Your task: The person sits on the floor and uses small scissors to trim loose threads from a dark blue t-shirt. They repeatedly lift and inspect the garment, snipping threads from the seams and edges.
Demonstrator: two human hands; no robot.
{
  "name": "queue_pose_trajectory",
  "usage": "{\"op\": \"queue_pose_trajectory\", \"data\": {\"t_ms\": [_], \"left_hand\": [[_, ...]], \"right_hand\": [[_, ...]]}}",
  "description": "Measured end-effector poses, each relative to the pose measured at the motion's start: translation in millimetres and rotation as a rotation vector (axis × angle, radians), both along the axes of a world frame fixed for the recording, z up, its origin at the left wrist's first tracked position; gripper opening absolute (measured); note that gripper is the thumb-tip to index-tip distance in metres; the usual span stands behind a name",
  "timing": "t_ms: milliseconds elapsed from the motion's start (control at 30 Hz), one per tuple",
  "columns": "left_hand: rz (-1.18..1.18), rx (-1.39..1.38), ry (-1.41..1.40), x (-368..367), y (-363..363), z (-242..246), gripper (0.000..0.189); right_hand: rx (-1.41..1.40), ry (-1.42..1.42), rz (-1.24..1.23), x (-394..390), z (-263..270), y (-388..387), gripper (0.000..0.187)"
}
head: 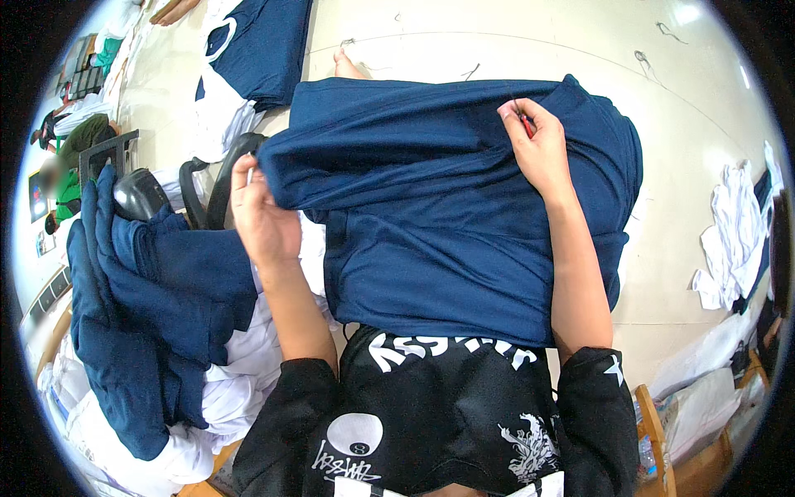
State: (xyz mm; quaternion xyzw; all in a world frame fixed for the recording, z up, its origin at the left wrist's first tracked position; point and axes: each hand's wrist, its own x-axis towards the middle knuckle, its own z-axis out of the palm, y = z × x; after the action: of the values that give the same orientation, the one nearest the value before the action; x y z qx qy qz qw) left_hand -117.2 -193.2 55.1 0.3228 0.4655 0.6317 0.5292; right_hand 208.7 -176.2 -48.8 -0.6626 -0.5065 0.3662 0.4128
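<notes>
Navy knit fabric (428,261), apparently a garment, lies in loose folds across my lap. My left hand (264,217) is palm up at its left end, gripping the raised, slightly blurred edge; some fingers are hidden beneath the cloth. A small white sliver (249,176) shows by that hand's fingertips; I cannot tell what it is. Over the upper right part of the fabric, my right hand (539,146) is closed around a small red tool (528,126), mostly covered by the fingers. Its thumb and index finger are pinched together just above the cloth.
Navy garments (155,292) are heaped over white cloth (245,373) at my left. A black chair-like frame (230,180) stands beyond them. Another navy-and-white garment pile (261,56) lies ahead on the tiled floor (497,53), with thread scraps. White cloth (736,233) lies at right.
</notes>
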Motion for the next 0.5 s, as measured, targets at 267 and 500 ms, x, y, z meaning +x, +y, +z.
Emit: {"op": "queue_pose_trajectory", "data": {"t_ms": [267, 500], "left_hand": [[-0.004, 0.032, -0.098, -40.8, 1.4, -13.5, 0.027], [0.055, -0.061, -0.079, -26.0, 5.2, -14.0, 0.026]], "right_hand": [[0.071, -0.527, -0.124, 32.2, 26.0, -2.0, 0.022], [-0.229, -0.797, 0.019, 32.5, 14.8, 13.7, 0.022]]}}
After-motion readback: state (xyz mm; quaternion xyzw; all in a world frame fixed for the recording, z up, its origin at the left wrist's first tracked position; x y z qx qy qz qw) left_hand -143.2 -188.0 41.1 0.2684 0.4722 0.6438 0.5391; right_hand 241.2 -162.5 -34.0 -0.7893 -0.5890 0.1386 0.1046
